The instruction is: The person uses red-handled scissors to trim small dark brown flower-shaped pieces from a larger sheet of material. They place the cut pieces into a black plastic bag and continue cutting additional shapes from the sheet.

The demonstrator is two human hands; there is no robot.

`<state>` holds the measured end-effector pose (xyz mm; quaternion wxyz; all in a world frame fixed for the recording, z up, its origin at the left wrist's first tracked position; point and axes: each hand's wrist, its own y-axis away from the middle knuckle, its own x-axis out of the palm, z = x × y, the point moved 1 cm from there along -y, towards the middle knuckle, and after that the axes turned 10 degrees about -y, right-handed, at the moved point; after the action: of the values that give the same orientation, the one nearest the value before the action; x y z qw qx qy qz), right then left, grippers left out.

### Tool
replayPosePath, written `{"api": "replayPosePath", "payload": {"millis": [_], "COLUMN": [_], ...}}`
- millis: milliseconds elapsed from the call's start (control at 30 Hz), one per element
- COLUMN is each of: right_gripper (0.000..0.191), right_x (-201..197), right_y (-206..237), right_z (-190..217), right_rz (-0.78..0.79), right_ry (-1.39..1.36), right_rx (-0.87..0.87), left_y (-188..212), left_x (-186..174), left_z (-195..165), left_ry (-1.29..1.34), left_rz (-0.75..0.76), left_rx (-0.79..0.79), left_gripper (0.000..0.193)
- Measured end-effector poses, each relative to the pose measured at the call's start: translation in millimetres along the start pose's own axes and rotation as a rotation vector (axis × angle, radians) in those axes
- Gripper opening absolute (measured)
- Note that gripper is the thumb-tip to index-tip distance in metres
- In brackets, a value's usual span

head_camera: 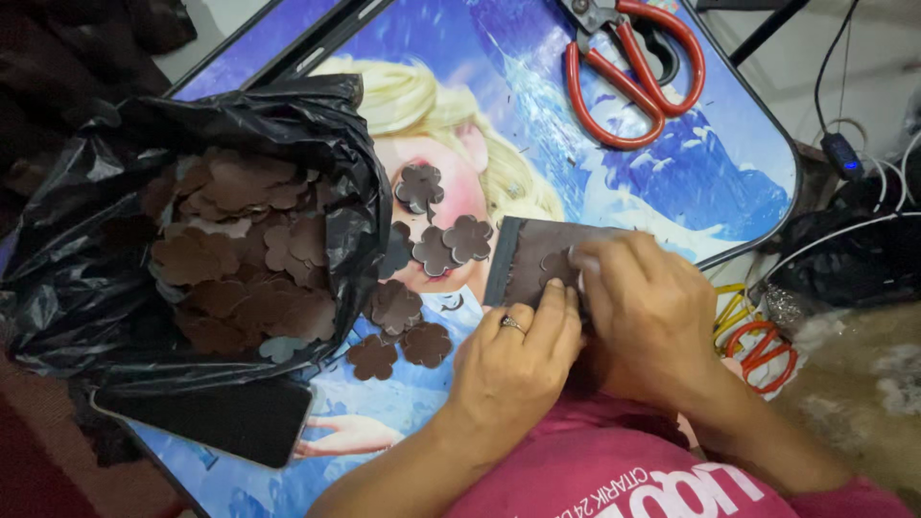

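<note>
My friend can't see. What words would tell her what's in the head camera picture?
Two hands, left hand and right hand, press on a dark brown sheet on a blue picture table. Brown flower cutouts lie beside a black bag full of more, with red scissors farther back.

Flower cutouts (pixel 436 251) lie between bag (pixel 86 221) and sheet (pixel 528 259).

Both hands, left hand (pixel 513 360) and right hand (pixel 645 307), press a brown sheet (pixel 532 254) just right of the black bag (pixel 206 225) of flower cutouts (pixel 240 259).
</note>
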<state>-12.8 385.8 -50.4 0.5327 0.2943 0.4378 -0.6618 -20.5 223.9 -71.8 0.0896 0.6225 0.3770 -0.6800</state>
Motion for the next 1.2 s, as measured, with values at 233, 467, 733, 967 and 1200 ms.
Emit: {"api": "replayPosePath", "payload": {"millis": [233,467,733,967,1200], "right_gripper": [0.017,0.015,0.019,0.018,0.019], "right_x": [-21,-6,-3,-4,-14], "right_y": [12,20,27,27,29], "right_z": [-7,-2,3,-1,-8], "right_rz": [0.059,0.001,0.019,0.003,0.002], "right_ry": [-0.179,-0.095,-0.083,-0.112,-0.055], "right_rx": [-0.018,-0.005,-0.012,0.004,0.030], "left_y": [0,7,11,13,14], "left_x": [0,-1,-1,-1,0], "left_z": [-4,-8,-9,-8,-4], "left_ry": [0.021,-0.022,-0.079,-0.117,-0.064], "left_rz": [0.026,0.041,0.081,0.090,0.085], "left_rx": [0.006,0.005,0.027,0.053,0.038], "left_gripper": [0.035,0.036,0.035,0.036,0.042]}}
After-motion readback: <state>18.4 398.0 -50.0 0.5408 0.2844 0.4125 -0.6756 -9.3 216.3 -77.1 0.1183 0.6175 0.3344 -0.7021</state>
